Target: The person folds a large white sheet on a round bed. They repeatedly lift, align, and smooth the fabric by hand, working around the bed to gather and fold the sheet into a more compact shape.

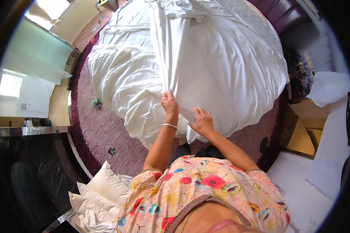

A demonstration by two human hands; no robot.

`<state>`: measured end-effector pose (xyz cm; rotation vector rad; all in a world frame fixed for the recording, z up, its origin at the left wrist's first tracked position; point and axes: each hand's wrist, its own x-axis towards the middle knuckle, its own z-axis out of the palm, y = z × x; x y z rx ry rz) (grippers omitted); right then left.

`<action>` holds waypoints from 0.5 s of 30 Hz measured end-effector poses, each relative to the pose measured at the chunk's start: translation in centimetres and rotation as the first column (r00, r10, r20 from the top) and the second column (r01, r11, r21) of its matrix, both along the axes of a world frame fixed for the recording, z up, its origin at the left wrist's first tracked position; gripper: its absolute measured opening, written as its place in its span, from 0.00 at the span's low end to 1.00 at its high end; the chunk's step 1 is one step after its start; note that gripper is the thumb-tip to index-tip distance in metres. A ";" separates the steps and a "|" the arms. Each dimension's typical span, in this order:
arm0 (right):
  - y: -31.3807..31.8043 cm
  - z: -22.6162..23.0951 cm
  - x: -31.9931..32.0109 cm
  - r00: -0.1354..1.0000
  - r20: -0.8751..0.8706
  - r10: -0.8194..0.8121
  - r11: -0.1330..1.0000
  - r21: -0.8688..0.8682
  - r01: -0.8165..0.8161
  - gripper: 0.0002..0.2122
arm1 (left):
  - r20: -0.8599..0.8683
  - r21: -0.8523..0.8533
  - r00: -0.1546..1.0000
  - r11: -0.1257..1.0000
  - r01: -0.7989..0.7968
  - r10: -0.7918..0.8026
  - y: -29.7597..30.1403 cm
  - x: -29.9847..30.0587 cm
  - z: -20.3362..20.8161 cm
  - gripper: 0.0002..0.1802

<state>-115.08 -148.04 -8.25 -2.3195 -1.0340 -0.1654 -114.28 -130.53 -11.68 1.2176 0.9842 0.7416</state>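
Observation:
A large white sheet [221, 73] lies rumpled over the bed and hangs down at the near side. My left hand [169, 105], with a silver bangle at its wrist, is closed on the sheet at the near end of a long gathered fold. That fold runs away from me up the middle of the bed. To the right, my right hand [201, 121] rests against the cloth near the bed's near edge, fingers stretched and apart. Quilted mattress [256, 19] shows along the far right rim.
Several white pillows [111, 182] are piled behind me at lower left. A purple padded headboard [280, 15] borders the far right. Around the bed lies a mauve rug [105, 136] with small green decorations. White cloth [330, 87] hangs at the right, beside a bedside unit [305, 136].

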 end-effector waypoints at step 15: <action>7.8 5.5 2.4 0.980 -0.030 0.198 0.970 0.146 -0.192 0.03 | 0.098 -0.202 0.917 0.894 0.399 -0.387 4.0 0.4 5.4 0.12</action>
